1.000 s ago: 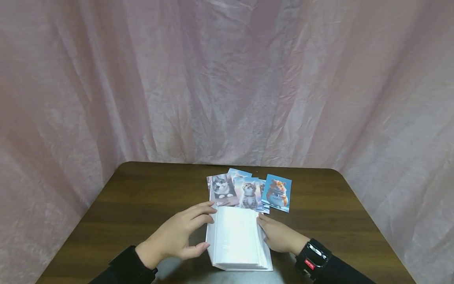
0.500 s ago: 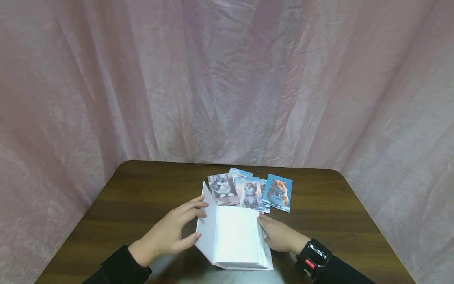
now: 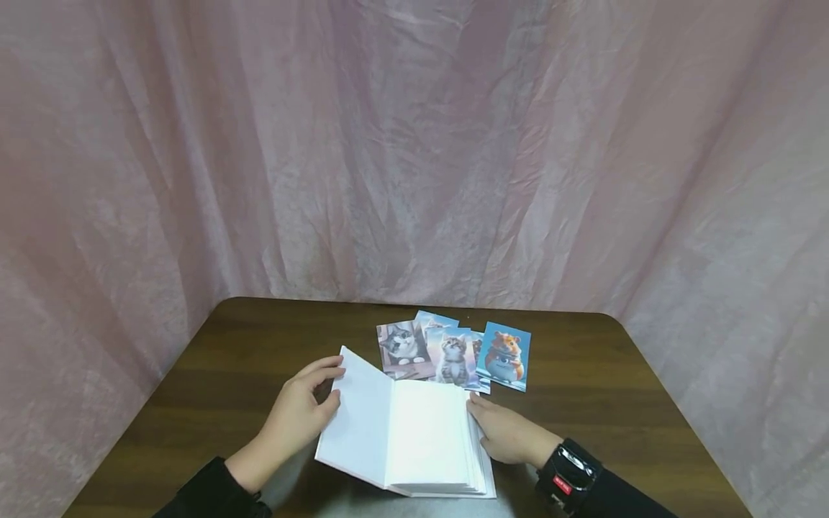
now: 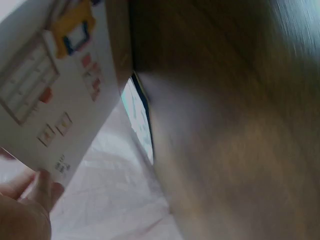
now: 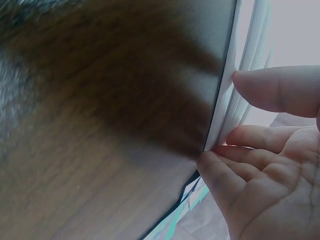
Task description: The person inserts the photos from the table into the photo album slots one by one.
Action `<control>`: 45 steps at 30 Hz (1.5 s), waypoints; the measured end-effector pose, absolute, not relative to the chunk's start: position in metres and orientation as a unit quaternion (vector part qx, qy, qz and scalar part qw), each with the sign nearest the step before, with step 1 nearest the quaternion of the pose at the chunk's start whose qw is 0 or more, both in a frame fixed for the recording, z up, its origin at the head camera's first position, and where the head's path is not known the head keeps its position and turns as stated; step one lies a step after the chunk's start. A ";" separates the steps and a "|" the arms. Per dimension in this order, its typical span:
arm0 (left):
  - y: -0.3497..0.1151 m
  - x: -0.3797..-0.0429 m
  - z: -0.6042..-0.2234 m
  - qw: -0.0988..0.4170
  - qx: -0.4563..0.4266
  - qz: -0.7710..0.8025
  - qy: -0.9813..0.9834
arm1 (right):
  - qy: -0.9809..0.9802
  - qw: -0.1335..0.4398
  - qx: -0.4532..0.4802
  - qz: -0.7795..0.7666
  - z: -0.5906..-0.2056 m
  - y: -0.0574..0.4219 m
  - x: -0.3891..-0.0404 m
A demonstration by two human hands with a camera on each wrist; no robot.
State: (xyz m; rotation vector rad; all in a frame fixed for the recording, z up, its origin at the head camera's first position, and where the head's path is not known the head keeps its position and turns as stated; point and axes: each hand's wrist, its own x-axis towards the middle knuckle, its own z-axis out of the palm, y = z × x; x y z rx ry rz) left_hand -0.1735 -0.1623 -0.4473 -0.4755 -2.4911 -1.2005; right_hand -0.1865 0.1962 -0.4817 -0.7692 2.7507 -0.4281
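Observation:
A white photo album (image 3: pixel 429 432) lies near the front of the table, its front cover (image 3: pixel 356 424) raised and swung out to the left. My left hand (image 3: pixel 301 403) pinches the left edge of that cover between thumb and fingers; in the left wrist view the cover's outer side (image 4: pixel 55 95) shows printed drawings. At the album's right edge, my right hand (image 3: pixel 508 432) rests with thumb and fingertips against the page edges and back cover. The right wrist view shows those fingers (image 5: pixel 270 90) mostly straight along the edge (image 5: pixel 225 100).
Behind the album lie several overlapping picture cards, among them a grey-and-white cat card (image 3: pixel 403 347) and a kitten card (image 3: pixel 453 358). A blue hamster card (image 3: pixel 505 356) lies to their right. A pink curtain (image 3: pixel 414 144) hangs beyond the brown table (image 3: pixel 214 403).
My left hand has moved left, taking hold of the front cover and swinging it up and open away from the pages. My right hand has stayed at the album's right edge.

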 end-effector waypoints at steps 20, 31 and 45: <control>-0.178 -0.170 -0.470 0.040 -0.042 -0.369 -0.928 | 0.947 0.130 -0.269 -0.121 -0.482 0.195 -0.187; -0.179 -0.173 -0.484 -0.011 -0.059 -0.333 -0.941 | 0.947 0.131 -0.266 -0.123 -0.484 0.196 -0.187; -0.174 -0.173 -0.491 -0.043 -0.068 -0.309 -0.948 | 0.949 0.137 -0.256 -0.124 -0.483 0.194 -0.187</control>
